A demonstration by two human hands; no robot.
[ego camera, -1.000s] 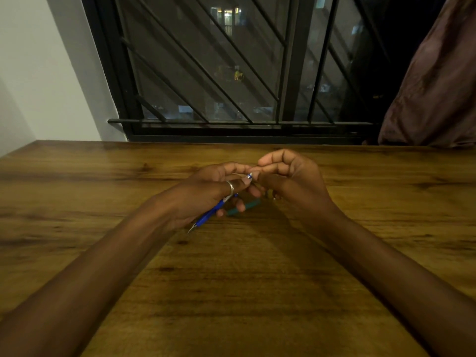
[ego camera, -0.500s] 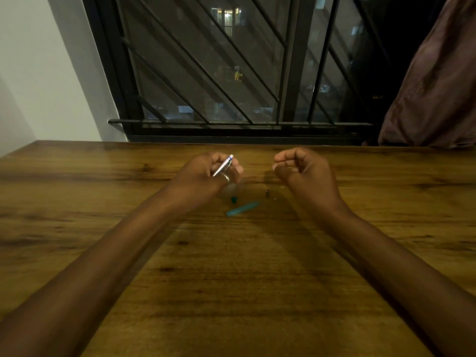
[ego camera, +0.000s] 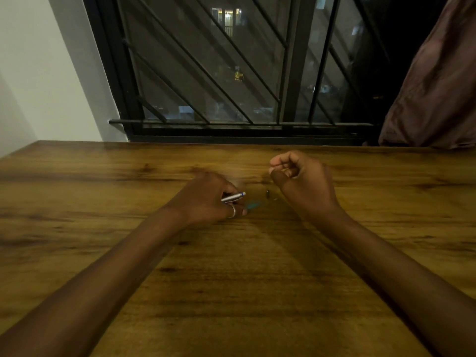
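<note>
My left hand (ego camera: 208, 199) rests low on the wooden table (ego camera: 231, 292) and grips a silver pen part with a blue tip (ego camera: 233, 197), which points right. A teal pen piece (ego camera: 253, 205) lies on the table just right of that hand, partly hidden by its fingers. A small dark piece (ego camera: 268, 194) lies between my hands. My right hand (ego camera: 301, 181) hovers above the table with its fingers curled into a loose fist and the thumb against the index finger. Nothing shows inside it.
A black barred window (ego camera: 231, 73) runs along the table's far edge. A brown curtain (ego camera: 438, 86) hangs at the back right, and a white wall (ego camera: 51, 73) stands at the back left.
My hands, joined on a blue pen a second ago, have pulled apart. The left hand has dropped toward the table with the silver part, near the teal piece. The right hand stays raised.
</note>
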